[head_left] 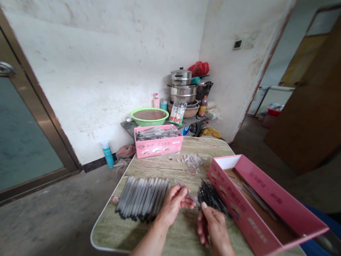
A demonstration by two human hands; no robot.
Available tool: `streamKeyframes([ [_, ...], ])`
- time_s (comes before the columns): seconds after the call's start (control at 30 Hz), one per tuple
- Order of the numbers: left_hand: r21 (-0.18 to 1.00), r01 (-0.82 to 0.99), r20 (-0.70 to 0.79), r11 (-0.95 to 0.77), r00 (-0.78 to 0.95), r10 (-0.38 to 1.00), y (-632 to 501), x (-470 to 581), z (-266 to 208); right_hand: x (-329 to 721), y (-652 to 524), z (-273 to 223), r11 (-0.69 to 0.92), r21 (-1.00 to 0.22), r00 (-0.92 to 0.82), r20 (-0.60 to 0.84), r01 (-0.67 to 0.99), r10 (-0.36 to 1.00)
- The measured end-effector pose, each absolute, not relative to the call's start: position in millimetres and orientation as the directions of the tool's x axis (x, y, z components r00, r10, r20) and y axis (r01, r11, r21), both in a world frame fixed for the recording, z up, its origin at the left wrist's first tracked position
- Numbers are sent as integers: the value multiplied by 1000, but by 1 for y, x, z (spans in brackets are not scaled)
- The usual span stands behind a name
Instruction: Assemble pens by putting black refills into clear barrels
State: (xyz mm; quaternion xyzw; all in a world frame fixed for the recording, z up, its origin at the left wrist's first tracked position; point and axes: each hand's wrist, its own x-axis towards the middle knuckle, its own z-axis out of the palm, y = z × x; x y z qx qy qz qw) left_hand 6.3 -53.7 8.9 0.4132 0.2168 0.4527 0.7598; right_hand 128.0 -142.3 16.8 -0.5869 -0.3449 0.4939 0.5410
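Note:
Between my two hands is a slim grey pen [192, 196], slanting down to the right. My left hand [173, 204] pinches its upper part between thumb and fingers. The thumb and fingers of my right hand [214, 223] close on its lower end, which they partly hide. Beside my left hand lies a dense row of grey pens [139, 196] with dark ends toward me. Just beyond my right hand is a heap of thin black pen parts [210, 194]; their exact kind is unclear. Small whitish pieces [192, 160] lie scattered farther back.
An open pink box [239, 216] at the right holds a few pens. Another pink box [159, 146], full of pens, stands at the back of the table [115, 232]. Behind are a green basin [150, 121], stacked pots [183, 88] and a bottle [202, 107].

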Motion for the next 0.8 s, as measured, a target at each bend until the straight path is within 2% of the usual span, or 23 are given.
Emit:
streamKeyframes([
  [0.1, 830, -493, 42, 261, 522, 852, -56, 6, 9, 129, -145, 14, -193, -972, 231, -220, -135, 948],
  [0.17, 852, -451, 36, 265, 556, 830, -57, 6, 9, 133, -149, 13, -125, -988, 239, -143, -90, 960],
  [0.27, 929, -313, 18, 199, 574, 819, -50, 10, 10, 144, -158, 10, -4, -999, 396, 17, 53, 918],
  [0.33, 986, -158, 28, 59, 503, 864, -39, 18, 13, 152, -165, 8, 12, -992, 522, 76, 125, 849],
  [0.4, 985, 83, 110, -153, 384, 917, -23, 31, 16, 158, -170, 4, -12, -993, 595, 63, 121, 801],
  [0.47, 893, 290, 246, -344, 326, 913, -4, 49, 17, 161, -173, -1, -17, -996, 627, 40, 85, 778],
  [0.53, 796, 405, 329, -449, 333, 884, 13, 67, 16, 163, -173, -7, -3, -999, 640, 32, 53, 768],
  [0.8, 789, 415, 317, -453, 357, 879, 44, 103, 5, 165, -168, -22, -1, -998, 651, -44, -66, 758],
])
